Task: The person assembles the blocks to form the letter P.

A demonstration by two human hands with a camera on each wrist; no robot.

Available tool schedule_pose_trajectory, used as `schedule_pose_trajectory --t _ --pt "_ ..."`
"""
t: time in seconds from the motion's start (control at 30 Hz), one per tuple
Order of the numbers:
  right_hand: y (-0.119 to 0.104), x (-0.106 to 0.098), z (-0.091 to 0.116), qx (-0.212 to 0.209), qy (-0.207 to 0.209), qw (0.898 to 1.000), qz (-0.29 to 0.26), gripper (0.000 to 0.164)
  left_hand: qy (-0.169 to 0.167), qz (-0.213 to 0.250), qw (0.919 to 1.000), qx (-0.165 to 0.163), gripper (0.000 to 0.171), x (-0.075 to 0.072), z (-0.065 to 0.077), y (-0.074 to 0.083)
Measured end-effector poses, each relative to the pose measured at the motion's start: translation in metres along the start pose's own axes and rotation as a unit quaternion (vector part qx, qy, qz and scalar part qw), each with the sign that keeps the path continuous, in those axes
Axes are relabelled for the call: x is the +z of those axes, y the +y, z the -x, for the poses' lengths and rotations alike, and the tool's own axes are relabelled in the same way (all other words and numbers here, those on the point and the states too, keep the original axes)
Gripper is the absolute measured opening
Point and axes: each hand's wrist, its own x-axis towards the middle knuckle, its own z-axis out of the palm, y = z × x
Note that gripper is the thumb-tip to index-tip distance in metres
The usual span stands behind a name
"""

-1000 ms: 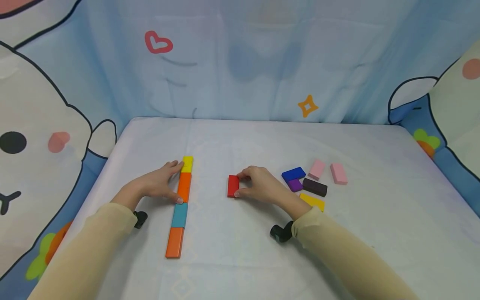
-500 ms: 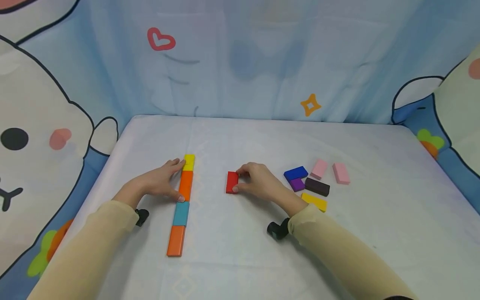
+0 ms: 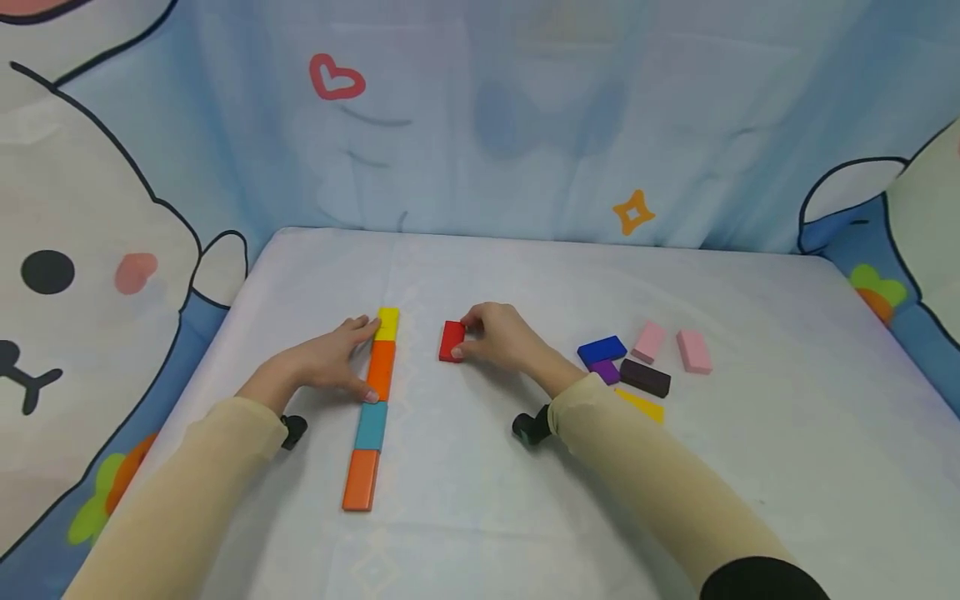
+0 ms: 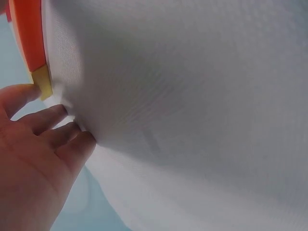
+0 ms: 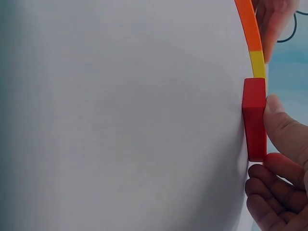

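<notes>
A row of blocks runs away from me in the head view: an orange block (image 3: 361, 480) nearest, then a teal block (image 3: 371, 426), a second orange block (image 3: 381, 369) and a yellow block (image 3: 387, 324) at the far end. Alongside its left edge lies my left hand (image 3: 322, 357), fingertips at the yellow block and thumb near the orange-teal joint. My right hand (image 3: 504, 340) pinches a red block (image 3: 452, 342) between thumb and fingers, to the right of the row and apart from it. The right wrist view shows the red block's side (image 5: 255, 120) close to the thumb.
On the right lie a blue block (image 3: 602, 350), a purple block (image 3: 604, 372), a dark brown block (image 3: 645, 377), a yellow-orange block (image 3: 641, 405) partly behind the right sleeve, and two pink blocks, one (image 3: 694, 351) farther right. A white cloth (image 3: 465, 517) covers the table.
My right hand has carried the red block leftward and away from me, closer to the row's far end. The left hand stays at the row; the whole view has shifted slightly.
</notes>
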Motion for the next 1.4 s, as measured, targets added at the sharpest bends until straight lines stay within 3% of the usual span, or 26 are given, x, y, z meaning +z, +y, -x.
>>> schedule_pose_trajectory --t 0.37,0.67,1.1,1.4 --pt "-0.012 -0.003 -0.038 0.010 0.003 1.000 0.009 0.049 0.001 0.003 0.9999 -0.010 0.112 0.003 -0.001 0.004" --pt "-0.022 0.001 -0.066 0.028 0.004 0.999 -0.025 0.048 -0.003 0.008 0.9998 -0.015 0.113 0.007 0.003 0.011" --pt "-0.028 0.004 -0.081 0.008 0.028 0.999 -0.026 0.047 -0.001 0.008 0.9998 -0.016 0.113 0.011 0.006 0.016" --pt "-0.034 0.007 -0.082 0.010 0.019 0.999 -0.032 0.049 -0.001 0.005 0.9999 -0.016 0.114 0.014 0.005 0.017"
